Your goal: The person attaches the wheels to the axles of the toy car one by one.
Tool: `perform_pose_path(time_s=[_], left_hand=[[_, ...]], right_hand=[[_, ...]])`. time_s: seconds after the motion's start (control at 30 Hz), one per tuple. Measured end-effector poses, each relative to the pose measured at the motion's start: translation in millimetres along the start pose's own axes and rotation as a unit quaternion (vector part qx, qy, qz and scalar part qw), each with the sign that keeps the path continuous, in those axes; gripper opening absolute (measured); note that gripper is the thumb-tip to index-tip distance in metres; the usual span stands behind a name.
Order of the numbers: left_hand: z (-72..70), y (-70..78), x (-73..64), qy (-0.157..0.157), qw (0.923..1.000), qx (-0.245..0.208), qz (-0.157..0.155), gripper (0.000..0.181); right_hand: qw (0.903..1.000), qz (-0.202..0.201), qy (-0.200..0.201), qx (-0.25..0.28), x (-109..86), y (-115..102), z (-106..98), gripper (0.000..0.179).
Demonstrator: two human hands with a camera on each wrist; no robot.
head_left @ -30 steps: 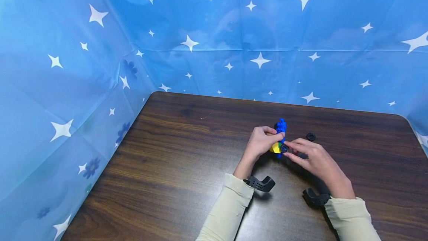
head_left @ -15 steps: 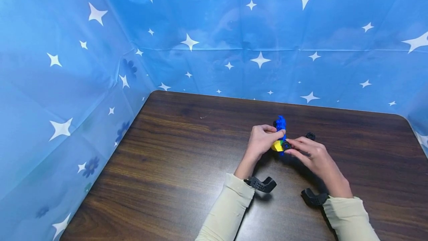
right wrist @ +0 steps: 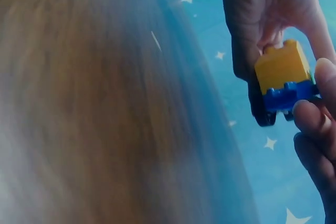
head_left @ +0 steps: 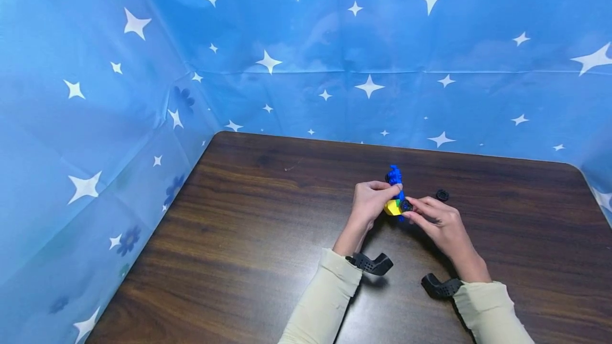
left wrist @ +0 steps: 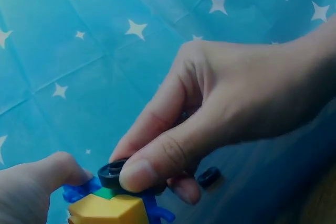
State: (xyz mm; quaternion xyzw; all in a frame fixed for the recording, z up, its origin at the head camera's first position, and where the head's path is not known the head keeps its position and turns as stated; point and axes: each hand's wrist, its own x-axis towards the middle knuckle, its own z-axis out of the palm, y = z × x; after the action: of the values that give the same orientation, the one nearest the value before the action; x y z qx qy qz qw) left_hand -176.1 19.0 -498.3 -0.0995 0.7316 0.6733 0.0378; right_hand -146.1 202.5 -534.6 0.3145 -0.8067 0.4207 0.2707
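My left hand (head_left: 369,206) grips a small toy car built of blue, yellow and green plastic bricks, raised off the table. Its yellow block (head_left: 392,207) faces me, and the blue frame (head_left: 394,176) points away, with a dark wheel on its far left side. With thumb and fingertips, my right hand (head_left: 444,227) pinches a black wheel (left wrist: 109,174) against the car's right side, by the green brick (left wrist: 105,193). Whether the wheel sits fully on its axle I cannot tell. In the right wrist view the yellow block (right wrist: 283,66) sits on the blue base (right wrist: 287,97).
A loose black wheel (head_left: 442,195) lies on the brown wooden table (head_left: 268,227), just beyond my right hand. Blue star-patterned curtains (head_left: 306,41) border the table at the back and left. Each wrist wears a black camera mount (head_left: 372,264).
The far end of the toy car has swung a little to the left. My right hand has followed left, keeping the wheel against the car's side.
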Motion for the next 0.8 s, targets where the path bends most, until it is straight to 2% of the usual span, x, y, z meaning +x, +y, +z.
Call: perform_pose_path(time_s=[0.13,0.23,0.3,0.43,0.57,0.6,0.67,0.8], left_hand=[[-0.8,2.5,-1.3,0.010,0.9999,-0.001,0.002,0.029],[-0.5,7.9,-3.8,0.007,0.9999,-0.010,0.009,0.029],[-0.4,12.3,-6.2,-0.003,0.9998,-0.014,0.016,0.030],[-2.9,18.0,-9.0,-0.032,0.9992,0.001,0.026,0.031],[-6.1,18.8,-9.0,-0.047,0.9980,0.023,0.034,0.031],[-6.9,18.9,-8.8,-0.050,0.9975,0.030,0.041,0.031],[-8.1,18.6,-7.9,-0.055,0.9962,0.039,0.055,0.032],[-9.8,17.8,-5.9,-0.067,0.9939,0.050,0.072,0.033]], right_hand=[[0.9996,0.012,0.018,0.019,-1.0,-1,6,0.048],[0.9989,0.019,0.028,0.031,-0.5,-1,7,0.028],[0.9987,0.020,0.030,0.035,0.8,-1,4,0.021],[0.9998,-0.019,0.007,-0.003,4.1,1,-4,0.020],[0.9956,-0.068,-0.017,-0.062,3.2,2,-8,0.004],[0.9952,-0.069,-0.020,-0.066,2.5,2,-8,0.008],[0.9960,-0.061,-0.021,-0.062,1.2,2,-6,0.014],[0.9995,-0.014,-0.011,-0.024,0.7,1,-1,0.016]])
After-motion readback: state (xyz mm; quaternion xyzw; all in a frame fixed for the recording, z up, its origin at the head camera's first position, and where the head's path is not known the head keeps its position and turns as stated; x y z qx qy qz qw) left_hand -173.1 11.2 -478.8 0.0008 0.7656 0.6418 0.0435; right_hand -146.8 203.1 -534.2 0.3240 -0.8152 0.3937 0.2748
